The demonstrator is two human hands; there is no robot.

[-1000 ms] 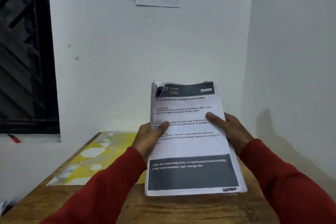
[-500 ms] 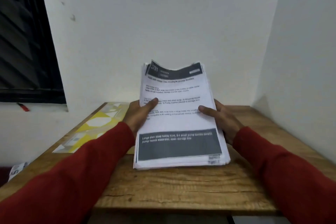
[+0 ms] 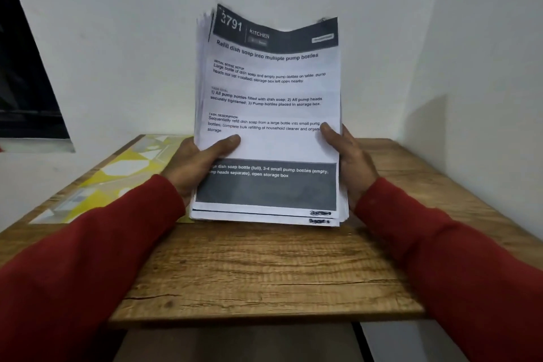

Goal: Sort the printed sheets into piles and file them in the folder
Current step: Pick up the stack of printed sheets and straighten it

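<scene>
White walls meet in a corner behind a wooden table, whose bare grain fills the near ground. A stack of printed sheets stands nearly upright above the table's centre, its long axis running from the near bottom edge up and away toward the far wall; the top sheet faces the camera and bears a dark header reading "3791 KITCHEN". The left hand grips the stack's lower left edge, thumb laid across the front of the page, remaining fingers hidden behind the paper. The right hand grips the lower right edge likewise, thumb on the front. Both hands sit at the stack's lower half, leaving the top unsupported and bowed slightly. The bottom edges of the sheets look uneven; whether they touch the table cannot be determined. A yellow-patterned folder lies flat on the table's far left, just beside the left hand and well apart from the right. Judgement: no piles are yet laid out, sorting has barely begun, and the left hand is the nearer to the folder.
</scene>
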